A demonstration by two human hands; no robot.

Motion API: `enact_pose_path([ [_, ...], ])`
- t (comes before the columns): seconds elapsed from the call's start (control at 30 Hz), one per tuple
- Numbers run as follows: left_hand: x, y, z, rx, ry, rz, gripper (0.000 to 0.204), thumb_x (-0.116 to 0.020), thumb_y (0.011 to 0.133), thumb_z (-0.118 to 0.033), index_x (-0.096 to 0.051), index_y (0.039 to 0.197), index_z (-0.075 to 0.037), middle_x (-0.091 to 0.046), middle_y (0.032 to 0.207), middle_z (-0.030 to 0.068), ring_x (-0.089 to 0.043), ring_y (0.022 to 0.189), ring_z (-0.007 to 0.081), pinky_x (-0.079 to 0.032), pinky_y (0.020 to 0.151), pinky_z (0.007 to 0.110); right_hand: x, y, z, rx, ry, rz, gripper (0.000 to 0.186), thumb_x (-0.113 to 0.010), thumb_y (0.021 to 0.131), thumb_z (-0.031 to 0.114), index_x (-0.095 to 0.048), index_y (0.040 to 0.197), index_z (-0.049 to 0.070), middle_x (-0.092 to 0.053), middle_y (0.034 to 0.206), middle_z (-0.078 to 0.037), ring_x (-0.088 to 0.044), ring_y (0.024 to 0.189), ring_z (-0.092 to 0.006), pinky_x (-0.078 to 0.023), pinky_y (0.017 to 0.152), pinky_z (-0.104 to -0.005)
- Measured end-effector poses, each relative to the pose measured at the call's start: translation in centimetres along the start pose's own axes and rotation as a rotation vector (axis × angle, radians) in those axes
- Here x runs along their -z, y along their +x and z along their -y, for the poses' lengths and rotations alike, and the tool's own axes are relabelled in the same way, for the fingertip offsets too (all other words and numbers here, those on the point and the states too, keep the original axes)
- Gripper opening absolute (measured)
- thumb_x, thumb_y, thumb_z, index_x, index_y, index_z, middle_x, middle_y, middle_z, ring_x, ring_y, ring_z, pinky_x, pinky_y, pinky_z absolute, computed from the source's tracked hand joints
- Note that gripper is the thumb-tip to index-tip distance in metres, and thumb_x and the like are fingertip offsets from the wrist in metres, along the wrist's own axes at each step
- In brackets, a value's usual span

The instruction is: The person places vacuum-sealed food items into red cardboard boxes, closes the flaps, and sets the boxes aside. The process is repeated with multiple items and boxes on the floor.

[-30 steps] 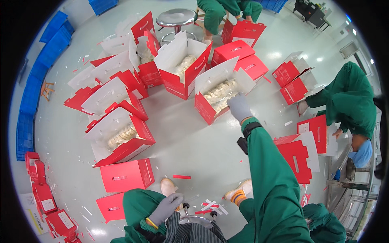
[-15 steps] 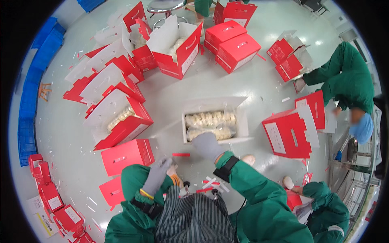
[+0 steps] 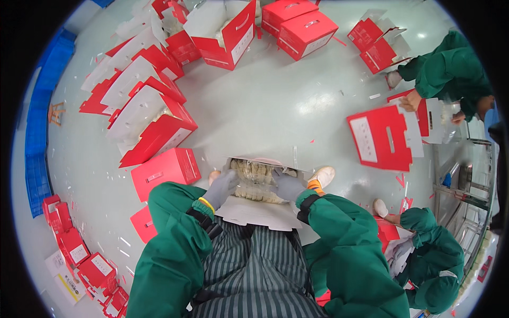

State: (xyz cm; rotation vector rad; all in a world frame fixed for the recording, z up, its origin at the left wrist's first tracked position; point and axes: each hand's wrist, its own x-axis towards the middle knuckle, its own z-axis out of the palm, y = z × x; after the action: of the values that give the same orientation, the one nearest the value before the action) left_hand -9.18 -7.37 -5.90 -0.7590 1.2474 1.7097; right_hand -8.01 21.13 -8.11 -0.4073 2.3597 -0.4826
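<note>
An open cardboard box (image 3: 254, 213) with white inner flaps stands between my feet, right in front of my apron. Inside lie clear plastic bags (image 3: 258, 192) filled with rows of beige, rounded pieces whose kind I cannot make out. My left hand (image 3: 222, 188), in a grey glove, grips the box's left side, its fingers curled over the edge. On the opposite side, my right hand (image 3: 288, 186), also gloved in grey, has its fingers over the right wall, against the bags. Where the fingers go inside the box is partly hidden.
Red and white open boxes (image 3: 159, 124) line the left; closed red boxes (image 3: 307, 34) stand ahead. Another open red box (image 3: 379, 139) is at right, beside a co-worker in green (image 3: 450, 66). A second co-worker (image 3: 432, 254) crouches lower right. Paper scraps dot the floor.
The box has come nearer, to between my feet, and turned so a white flap faces me. My left hand has moved from beside my knee onto it; my right hand is now at its right side.
</note>
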Motion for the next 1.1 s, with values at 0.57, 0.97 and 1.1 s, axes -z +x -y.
enact_pose_path([
  [0.57,-4.2,5.4,-0.3,-0.063,-0.669,-0.059,0.056,-0.043,0.101,-0.047,-0.044,0.139,-0.006,-0.047,0.141,0.0153,-0.043,0.136,0.0348,-0.035,0.114,0.051,-3.5,2.3,-1.4,-0.186,-0.109,-0.255,0.081,-0.068,0.087,0.029,-0.029,0.152,0.0,-0.028,0.159,-0.022,-0.057,0.117,-0.0409,-0.047,0.099,-0.0483],
  [0.97,-6.4,9.3,1.9,0.029,-1.196,-0.221,0.049,-0.054,0.094,-0.054,-0.057,0.121,-0.014,-0.053,0.127,0.0063,-0.048,0.126,0.0254,-0.037,0.112,0.046,-5.5,1.2,-2.6,-0.21,-0.013,-0.183,0.08,-0.07,0.085,0.025,-0.031,0.152,0.008,-0.03,0.158,-0.021,-0.059,0.115,-0.0374,-0.051,0.094,-0.0471],
  [1.1,-6.8,9.5,1.5,-0.03,-1.134,-0.229,0.046,-0.055,0.094,-0.052,-0.058,0.122,-0.015,-0.055,0.124,0.0039,-0.05,0.122,0.0237,-0.039,0.11,0.045,-5.4,1.3,-2.4,-0.196,0.008,-0.205,0.08,-0.069,0.086,0.024,-0.029,0.153,0.008,-0.037,0.153,-0.022,-0.059,0.115,-0.0369,-0.052,0.094,-0.0463],
])
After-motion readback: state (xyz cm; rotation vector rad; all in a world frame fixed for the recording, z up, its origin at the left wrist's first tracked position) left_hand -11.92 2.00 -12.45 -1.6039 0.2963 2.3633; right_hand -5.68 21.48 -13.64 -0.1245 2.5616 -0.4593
